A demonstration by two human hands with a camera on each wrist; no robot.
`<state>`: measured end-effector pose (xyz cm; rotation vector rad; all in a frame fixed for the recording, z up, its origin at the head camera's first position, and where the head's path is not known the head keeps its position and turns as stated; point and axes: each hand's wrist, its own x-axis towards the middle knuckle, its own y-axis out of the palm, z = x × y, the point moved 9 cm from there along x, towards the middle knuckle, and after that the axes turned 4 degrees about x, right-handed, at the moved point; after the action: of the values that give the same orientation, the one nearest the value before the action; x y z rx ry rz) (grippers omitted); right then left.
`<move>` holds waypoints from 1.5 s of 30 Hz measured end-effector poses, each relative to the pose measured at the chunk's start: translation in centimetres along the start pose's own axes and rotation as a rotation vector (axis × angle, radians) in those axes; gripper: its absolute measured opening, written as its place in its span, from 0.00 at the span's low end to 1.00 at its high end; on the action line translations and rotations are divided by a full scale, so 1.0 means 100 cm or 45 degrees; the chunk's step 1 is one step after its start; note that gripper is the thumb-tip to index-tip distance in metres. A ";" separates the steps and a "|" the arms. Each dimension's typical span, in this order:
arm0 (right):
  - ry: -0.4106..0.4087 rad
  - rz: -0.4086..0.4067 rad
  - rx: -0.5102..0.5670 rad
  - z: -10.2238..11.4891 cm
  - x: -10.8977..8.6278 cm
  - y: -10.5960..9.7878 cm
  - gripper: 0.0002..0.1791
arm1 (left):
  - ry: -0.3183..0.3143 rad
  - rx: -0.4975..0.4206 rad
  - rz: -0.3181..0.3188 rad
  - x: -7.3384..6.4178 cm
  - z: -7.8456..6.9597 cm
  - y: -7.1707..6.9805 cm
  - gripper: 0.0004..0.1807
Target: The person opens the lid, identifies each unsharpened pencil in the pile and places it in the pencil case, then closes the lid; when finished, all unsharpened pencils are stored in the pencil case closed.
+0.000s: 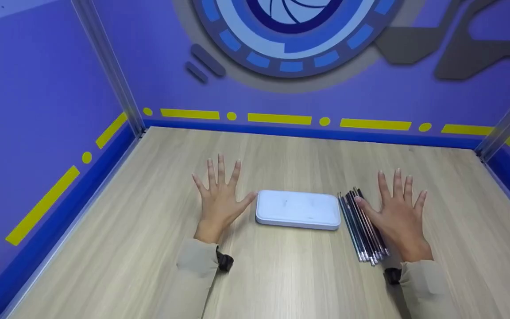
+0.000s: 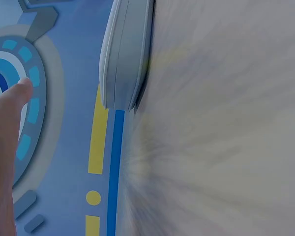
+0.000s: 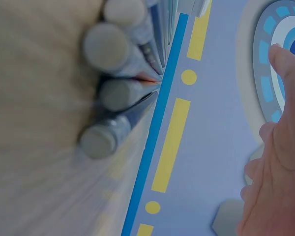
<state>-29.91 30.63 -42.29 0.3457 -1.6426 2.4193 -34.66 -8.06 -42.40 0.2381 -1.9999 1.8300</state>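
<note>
The left hand (image 1: 221, 206) and right hand (image 1: 400, 219) are spread wide, gripping nothing. The left is near a closed white case (image 1: 298, 210), the right beside loose pencils (image 1: 361, 230) that lie just off the case's right end, all on a wooden table (image 1: 281, 274). The case looks light, stiff and smooth, best held by its long edges; the pencils, likely to roll, suit gathering mid-length

Pencils (image 1: 364, 230) right of case (image 1: 297, 210), on table (image 1: 290, 274)
</note>
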 end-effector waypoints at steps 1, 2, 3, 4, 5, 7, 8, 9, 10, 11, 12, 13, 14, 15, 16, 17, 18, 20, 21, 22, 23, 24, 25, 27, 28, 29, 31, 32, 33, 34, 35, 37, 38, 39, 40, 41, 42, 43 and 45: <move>0.000 -0.002 -0.001 0.000 0.000 0.000 0.51 | 0.002 -0.007 0.000 0.000 0.000 0.000 0.50; 0.000 -0.003 0.003 0.000 0.000 -0.001 0.51 | 0.006 -0.011 -0.010 0.000 -0.001 -0.001 0.50; -0.002 -0.004 0.009 0.000 -0.001 -0.002 0.51 | 0.005 -0.016 -0.011 0.000 -0.001 -0.001 0.50; -0.003 -0.003 0.016 0.001 -0.001 -0.002 0.51 | 0.008 -0.027 -0.023 0.000 -0.001 -0.001 0.50; -0.003 -0.001 0.027 0.001 -0.001 -0.002 0.51 | 0.011 -0.044 -0.031 0.000 -0.001 -0.002 0.50; -0.003 0.003 0.056 0.002 0.000 -0.003 0.51 | 0.015 -0.079 -0.041 -0.001 -0.002 -0.003 0.50; -0.002 0.005 0.081 0.003 0.000 -0.004 0.51 | 0.017 -0.106 -0.041 0.000 -0.001 -0.003 0.50; -0.003 0.007 0.106 0.004 0.001 -0.004 0.50 | 0.019 -0.145 -0.036 0.000 -0.001 -0.003 0.50; -0.005 0.005 0.131 0.006 0.002 -0.005 0.50 | 0.024 -0.189 -0.031 0.000 -0.001 -0.003 0.50; -0.009 0.001 0.161 0.008 0.003 -0.007 0.49 | 0.029 -0.241 -0.018 0.000 0.000 -0.003 0.50; -0.016 -0.005 0.187 0.011 0.004 -0.009 0.48 | 0.034 -0.305 -0.004 0.001 0.000 -0.003 0.51; -0.028 -0.012 0.216 0.014 0.006 -0.012 0.47 | 0.045 -0.379 0.011 0.001 0.001 -0.003 0.51; -0.045 -0.021 0.246 0.017 0.008 -0.014 0.46 | 0.053 -0.463 0.040 0.001 0.002 -0.002 0.51; -0.067 -0.024 0.269 0.020 0.010 -0.017 0.45 | 0.062 -0.546 0.074 0.002 0.002 0.000 0.51; -0.089 -0.021 0.290 0.024 0.012 -0.019 0.44 | 0.070 -0.636 0.115 0.002 0.002 0.003 0.52; -0.114 -0.012 0.309 0.027 0.014 -0.021 0.43 | 0.079 -0.721 0.158 0.002 0.002 0.006 0.52; -0.140 0.001 0.325 0.031 0.017 -0.022 0.42 | 0.090 -0.804 0.202 0.001 0.002 0.010 0.53; -0.190 0.054 0.343 0.039 0.022 -0.021 0.41 | 0.110 -0.925 0.301 0.000 0.000 0.019 0.56; -0.211 0.095 0.345 0.044 0.023 -0.019 0.41 | 0.110 -0.976 0.356 -0.002 -0.001 0.024 0.57; -0.241 0.152 0.333 0.051 0.025 -0.015 0.41 | 0.111 -1.018 0.418 -0.004 -0.003 0.031 0.59; -0.270 0.209 0.320 0.057 0.026 -0.010 0.41 | 0.116 -1.054 0.472 -0.006 -0.005 0.036 0.60; -0.295 0.272 0.303 0.064 0.026 -0.004 0.41 | 0.119 -1.086 0.525 -0.008 -0.007 0.041 0.61; -0.322 0.331 0.286 0.070 0.026 0.002 0.41 | 0.117 -1.105 0.578 -0.010 -0.009 0.047 0.62; -0.381 0.441 0.247 0.083 0.023 0.014 0.40 | 0.120 -1.135 0.661 -0.014 -0.015 0.056 0.64; -0.420 0.484 0.224 0.089 0.022 0.019 0.39 | 0.130 -1.144 0.688 -0.015 -0.018 0.060 0.64; -0.444 0.508 0.209 0.093 0.020 0.023 0.39 | 0.144 -1.145 0.699 -0.016 -0.021 0.062 0.64; -0.518 0.535 0.185 0.103 0.017 0.030 0.37 | 0.162 -1.118 0.716 -0.017 -0.027 0.066 0.65; -0.550 0.546 0.172 0.108 0.016 0.033 0.36 | 0.175 -1.100 0.716 -0.018 -0.029 0.067 0.65; -0.583 0.554 0.161 0.113 0.014 0.036 0.35 | 0.183 -1.075 0.717 -0.018 -0.031 0.068 0.65; -0.606 0.564 0.152 0.117 0.013 0.040 0.34 | 0.195 -1.052 0.715 -0.018 -0.034 0.069 0.65; -0.624 0.576 0.143 0.121 0.012 0.043 0.34 | 0.206 -1.030 0.712 -0.019 -0.035 0.070 0.65; -0.657 0.607 0.113 0.128 0.009 0.051 0.34 | 0.222 -0.996 0.706 -0.020 -0.039 0.071 0.65; -0.666 0.625 0.099 0.131 0.008 0.055 0.33 | 0.226 -0.983 0.703 -0.020 -0.040 0.072 0.65; -0.677 0.643 0.085 0.134 0.006 0.059 0.33 | 0.226 -0.977 0.699 -0.021 -0.041 0.072 0.65; -0.690 0.659 0.072 0.137 0.004 0.062 0.33 | 0.226 -0.979 0.691 -0.021 -0.042 0.073 0.64; -0.711 0.672 0.061 0.140 0.003 0.065 0.32 | 0.221 -0.983 0.681 -0.021 -0.043 0.073 0.64; -0.731 0.681 0.050 0.143 0.001 0.068 0.32 | 0.216 -0.984 0.670 -0.021 -0.043 0.073 0.64; -0.748 0.685 0.047 0.145 0.000 0.070 0.31 | 0.209 -0.983 0.661 -0.020 -0.042 0.073 0.63; -0.774 0.672 0.039 0.149 -0.002 0.073 0.31 | 0.200 -0.984 0.633 -0.019 -0.041 0.073 0.62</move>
<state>-30.67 14.04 -43.49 0.8086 -2.1642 2.9164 -35.05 -3.46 -49.63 -0.6549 -2.6133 1.1025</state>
